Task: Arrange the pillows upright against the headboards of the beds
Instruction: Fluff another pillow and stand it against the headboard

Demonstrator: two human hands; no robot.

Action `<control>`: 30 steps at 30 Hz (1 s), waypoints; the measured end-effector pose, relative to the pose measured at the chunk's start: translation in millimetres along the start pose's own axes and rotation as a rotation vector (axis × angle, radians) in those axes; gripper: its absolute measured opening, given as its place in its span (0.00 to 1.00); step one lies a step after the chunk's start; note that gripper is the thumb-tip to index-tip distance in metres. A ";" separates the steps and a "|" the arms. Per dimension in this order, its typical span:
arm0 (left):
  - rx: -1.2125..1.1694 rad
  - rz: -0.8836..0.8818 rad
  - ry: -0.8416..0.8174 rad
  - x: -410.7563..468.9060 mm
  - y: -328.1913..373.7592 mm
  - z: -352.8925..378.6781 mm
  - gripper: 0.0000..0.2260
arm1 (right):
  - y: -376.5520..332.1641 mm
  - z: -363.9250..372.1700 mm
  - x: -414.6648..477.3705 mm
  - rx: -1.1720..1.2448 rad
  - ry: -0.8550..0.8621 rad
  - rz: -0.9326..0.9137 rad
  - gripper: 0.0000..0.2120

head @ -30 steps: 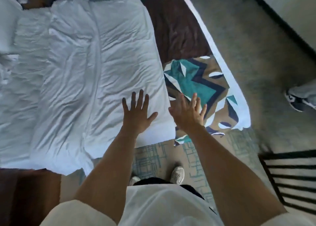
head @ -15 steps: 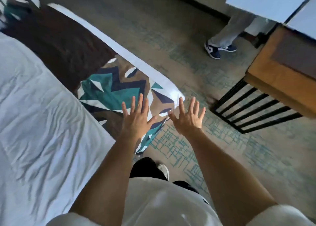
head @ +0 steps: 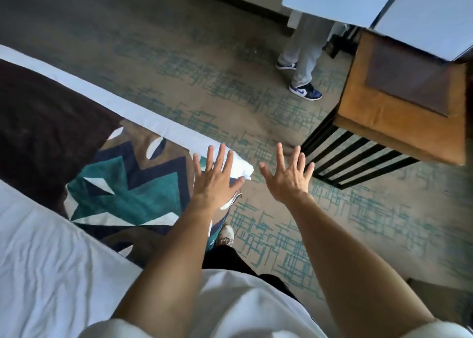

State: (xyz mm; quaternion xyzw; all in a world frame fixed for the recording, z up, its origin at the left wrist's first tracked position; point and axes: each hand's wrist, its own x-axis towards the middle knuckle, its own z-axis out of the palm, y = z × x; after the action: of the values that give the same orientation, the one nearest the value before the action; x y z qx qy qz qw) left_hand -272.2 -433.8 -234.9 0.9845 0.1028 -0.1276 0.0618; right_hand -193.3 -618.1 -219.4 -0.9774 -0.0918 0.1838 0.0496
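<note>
White-sheeted bed [head: 46, 261], patterned runner [head: 122, 189] (teal, brown) across it, carpet [head: 179, 63]

From my remote station I see the bed [head: 38, 273] filling the lower left, with a bed runner [head: 122, 191] lying across its foot end and the carpeted floor [head: 358, 222] spreading beyond and to the right of it. My left hand [head: 213, 181] hangs over the runner's corner and my right hand [head: 288, 177] over the floor just beside it, the two apart, fingers [head: 222, 155] spread. A slatted bench [head: 399, 122] stands at right, and another person's legs [head: 304, 56] stand on the floor beyond the hands, left of that bench.
</note>
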 end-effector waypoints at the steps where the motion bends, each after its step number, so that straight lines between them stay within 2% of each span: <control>1: -0.003 0.010 0.001 9.5 -1.6 -4.8 0.37 | -3.5 -3.9 6.0 0.006 0.007 0.008 0.40; 10: -0.015 0.045 -0.008 84.6 -20.8 -37.0 0.37 | -23.7 -29.0 62.7 0.006 -0.002 0.078 0.40; 17: -0.008 -0.004 -0.044 138.8 -31.1 -40.0 0.38 | -29.9 -48.4 120.8 0.024 -0.018 0.026 0.40; 30: -0.116 -0.274 0.014 283.9 -2.5 -61.9 0.38 | -24.6 -112.4 312.1 -0.115 -0.051 -0.197 0.39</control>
State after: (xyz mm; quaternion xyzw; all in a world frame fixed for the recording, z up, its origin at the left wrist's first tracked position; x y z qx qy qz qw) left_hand 10.6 -369.3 -250.7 0.9569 0.2439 -0.1217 0.0998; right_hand 130.0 -539.4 -221.2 -0.9599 -0.1992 0.1972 0.0091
